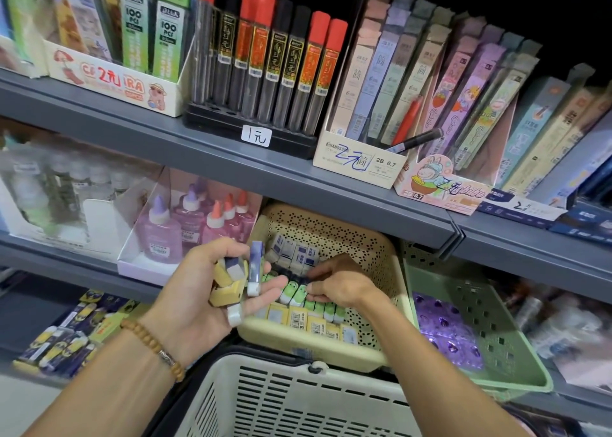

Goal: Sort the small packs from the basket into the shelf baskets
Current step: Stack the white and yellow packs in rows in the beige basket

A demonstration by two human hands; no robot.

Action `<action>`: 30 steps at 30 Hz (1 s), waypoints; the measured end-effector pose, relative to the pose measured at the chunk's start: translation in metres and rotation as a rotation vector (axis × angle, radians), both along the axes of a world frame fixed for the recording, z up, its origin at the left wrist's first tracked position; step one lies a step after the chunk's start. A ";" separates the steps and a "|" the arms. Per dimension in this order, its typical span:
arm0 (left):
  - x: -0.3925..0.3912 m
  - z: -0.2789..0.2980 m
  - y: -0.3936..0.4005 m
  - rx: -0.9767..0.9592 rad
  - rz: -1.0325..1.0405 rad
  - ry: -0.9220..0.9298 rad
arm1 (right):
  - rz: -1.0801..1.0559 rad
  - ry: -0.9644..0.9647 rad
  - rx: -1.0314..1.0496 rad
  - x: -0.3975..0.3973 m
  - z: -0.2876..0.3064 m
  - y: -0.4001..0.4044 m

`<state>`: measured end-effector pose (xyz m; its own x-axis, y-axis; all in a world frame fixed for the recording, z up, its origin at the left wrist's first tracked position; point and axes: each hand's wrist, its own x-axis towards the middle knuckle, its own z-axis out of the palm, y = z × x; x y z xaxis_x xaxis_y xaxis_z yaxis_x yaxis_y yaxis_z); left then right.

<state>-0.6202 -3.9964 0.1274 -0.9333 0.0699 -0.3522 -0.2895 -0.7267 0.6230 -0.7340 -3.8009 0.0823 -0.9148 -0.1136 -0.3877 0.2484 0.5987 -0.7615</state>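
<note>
While the left hand (pixel 212 290) loosely cupped a crowded handful of small yellow and purple-white packs (pixel 235 276), the right hand (pixel 341 287) pinched a green pack (pixel 299 293) inside the beige perforated plastic shelf basket (pixel 374 257), so an outer pack risked slipping into the white slotted basket (pixel 291 400).

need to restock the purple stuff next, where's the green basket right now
In the head view the green basket sits on the lower shelf at the right, right beside the beige shelf basket that the right hand reaches into; it holds purple packs.
</note>
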 end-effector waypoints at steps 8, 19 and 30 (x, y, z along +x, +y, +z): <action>0.003 0.004 0.003 0.034 -0.077 0.006 | 0.082 0.259 -0.111 0.028 0.031 0.000; 0.003 0.003 0.009 -0.075 -0.159 -0.008 | 0.261 0.132 -0.585 0.056 0.058 -0.005; 0.005 0.004 0.004 -0.311 -0.190 0.089 | -0.035 0.009 0.098 0.005 0.014 0.019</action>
